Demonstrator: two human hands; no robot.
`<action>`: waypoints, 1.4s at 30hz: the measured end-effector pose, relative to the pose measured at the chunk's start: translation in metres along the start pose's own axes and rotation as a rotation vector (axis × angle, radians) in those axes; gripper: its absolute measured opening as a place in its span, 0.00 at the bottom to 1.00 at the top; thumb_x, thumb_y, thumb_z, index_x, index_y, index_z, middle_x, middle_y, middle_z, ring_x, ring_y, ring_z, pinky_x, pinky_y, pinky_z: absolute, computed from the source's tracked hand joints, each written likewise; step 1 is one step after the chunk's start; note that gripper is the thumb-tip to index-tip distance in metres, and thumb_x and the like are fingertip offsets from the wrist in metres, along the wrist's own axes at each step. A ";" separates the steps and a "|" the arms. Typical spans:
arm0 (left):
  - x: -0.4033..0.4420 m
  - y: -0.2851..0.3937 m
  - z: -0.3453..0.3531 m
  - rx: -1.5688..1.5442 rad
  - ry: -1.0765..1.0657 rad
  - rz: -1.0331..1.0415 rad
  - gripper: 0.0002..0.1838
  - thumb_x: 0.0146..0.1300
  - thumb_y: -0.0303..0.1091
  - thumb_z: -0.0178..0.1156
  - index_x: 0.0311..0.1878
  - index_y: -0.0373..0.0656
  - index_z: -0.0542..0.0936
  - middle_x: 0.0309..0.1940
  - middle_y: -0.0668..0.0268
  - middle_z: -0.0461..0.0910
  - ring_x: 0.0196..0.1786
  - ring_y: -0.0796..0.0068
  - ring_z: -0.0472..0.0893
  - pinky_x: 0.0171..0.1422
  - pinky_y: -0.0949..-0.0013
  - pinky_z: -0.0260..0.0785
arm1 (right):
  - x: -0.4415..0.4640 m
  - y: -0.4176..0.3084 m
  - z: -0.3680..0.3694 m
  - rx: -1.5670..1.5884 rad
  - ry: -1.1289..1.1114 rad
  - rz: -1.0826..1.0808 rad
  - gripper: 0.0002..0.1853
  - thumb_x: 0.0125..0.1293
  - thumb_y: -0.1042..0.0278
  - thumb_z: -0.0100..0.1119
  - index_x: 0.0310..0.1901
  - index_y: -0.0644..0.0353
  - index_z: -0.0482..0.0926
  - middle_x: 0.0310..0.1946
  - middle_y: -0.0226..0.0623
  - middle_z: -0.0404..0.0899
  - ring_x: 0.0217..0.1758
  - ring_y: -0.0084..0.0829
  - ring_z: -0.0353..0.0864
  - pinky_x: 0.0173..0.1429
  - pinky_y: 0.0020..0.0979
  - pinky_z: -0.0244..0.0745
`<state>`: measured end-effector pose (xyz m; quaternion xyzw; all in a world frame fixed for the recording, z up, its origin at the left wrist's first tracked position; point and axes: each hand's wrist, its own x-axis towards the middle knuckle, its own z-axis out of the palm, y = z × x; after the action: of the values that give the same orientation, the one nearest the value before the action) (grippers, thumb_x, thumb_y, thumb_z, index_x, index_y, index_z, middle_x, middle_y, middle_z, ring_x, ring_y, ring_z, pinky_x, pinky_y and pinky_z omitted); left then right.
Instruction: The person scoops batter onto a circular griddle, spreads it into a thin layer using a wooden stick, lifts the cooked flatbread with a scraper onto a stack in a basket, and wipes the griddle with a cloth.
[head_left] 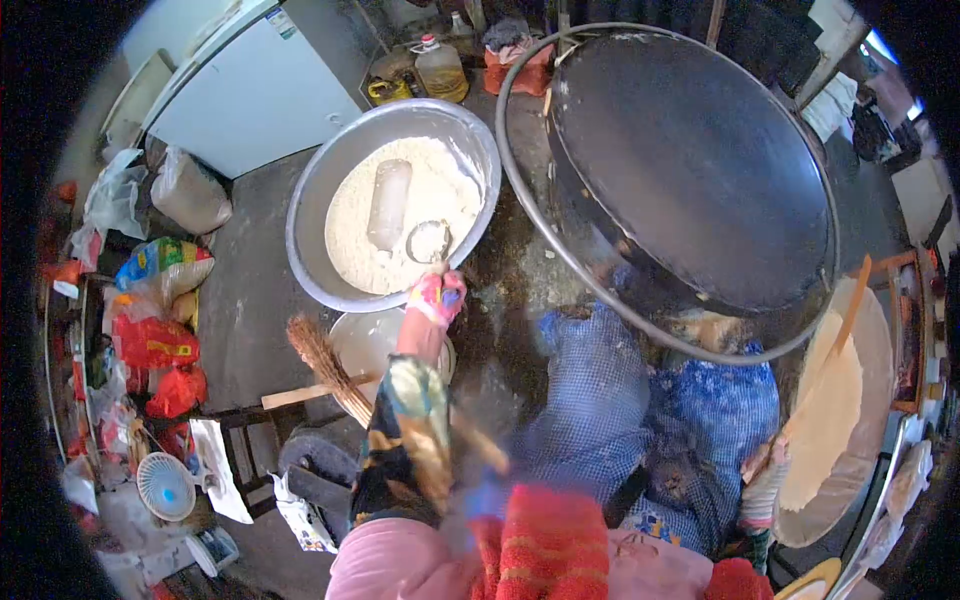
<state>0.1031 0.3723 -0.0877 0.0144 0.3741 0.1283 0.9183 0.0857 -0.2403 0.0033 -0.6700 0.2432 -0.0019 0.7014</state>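
Note:
My left hand [438, 297], in a colourful patterned covering, is closed round the handle of a small round ladle [428, 242]. The ladle's bowl rests in pale flour or thick batter [360, 235] inside a wide metal basin [306, 262]. A pale cylinder [391, 203] lies in the basin beside the ladle. My right hand [765, 465] is low on the right, by the edge of a round tray [872, 400] that carries a thin tan flatbread [822, 430]. A wooden stick [851, 305] lies across the tray, angled down toward that hand. Its fingers are too small and unclear to read.
A large round black griddle [690, 160] with a metal ring [520, 190] stands ahead on the right. Below the basin are a pale bowl [375, 345] and a straw brush [322, 358]. An oil jug [440, 70], white cabinet [250, 100] and fan [166, 487] surround the area.

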 end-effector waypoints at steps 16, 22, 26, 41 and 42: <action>0.102 0.099 0.052 2.782 0.387 0.816 0.26 0.71 0.39 0.34 0.71 0.49 0.51 0.42 0.45 0.79 0.45 0.46 0.80 0.50 0.51 0.72 | 0.007 -0.002 -0.019 0.024 -0.079 0.093 0.14 0.64 0.46 0.52 0.36 0.46 0.72 0.19 0.21 0.64 0.18 0.18 0.61 0.23 0.22 0.59; 0.070 0.120 -0.001 2.986 0.109 0.655 0.25 0.72 0.46 0.36 0.67 0.46 0.60 0.34 0.50 0.80 0.40 0.51 0.81 0.41 0.56 0.74 | -0.001 -0.003 -0.004 0.233 0.132 0.113 0.14 0.65 0.52 0.56 0.42 0.52 0.71 0.17 0.23 0.68 0.12 0.19 0.63 0.12 0.24 0.62; -0.009 0.084 -0.003 2.596 0.133 0.212 0.24 0.70 0.41 0.45 0.67 0.46 0.59 0.25 0.58 0.76 0.30 0.61 0.80 0.30 0.62 0.72 | 0.010 0.002 -0.015 0.254 -0.072 0.075 0.13 0.67 0.54 0.55 0.42 0.54 0.70 0.18 0.22 0.69 0.13 0.19 0.64 0.14 0.24 0.64; -0.034 -0.043 -0.014 0.174 -0.285 -0.240 0.18 0.70 0.48 0.48 0.27 0.49 0.64 0.17 0.74 0.60 0.17 0.82 0.64 0.22 0.77 0.61 | -0.012 0.003 -0.009 0.098 0.075 -0.044 0.11 0.64 0.55 0.54 0.37 0.52 0.69 0.18 0.26 0.68 0.15 0.23 0.67 0.17 0.25 0.65; -0.044 -0.044 -0.032 0.564 -0.390 0.073 0.09 0.70 0.41 0.45 0.41 0.47 0.63 0.25 0.70 0.65 0.20 0.82 0.66 0.24 0.79 0.63 | -0.021 -0.005 0.000 0.118 0.084 -0.071 0.10 0.64 0.58 0.55 0.37 0.52 0.69 0.19 0.27 0.69 0.15 0.23 0.68 0.17 0.26 0.65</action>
<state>0.0603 0.3164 -0.0863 0.3051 0.2117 0.0476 0.9273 0.0687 -0.2335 0.0151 -0.6349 0.2479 -0.0693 0.7284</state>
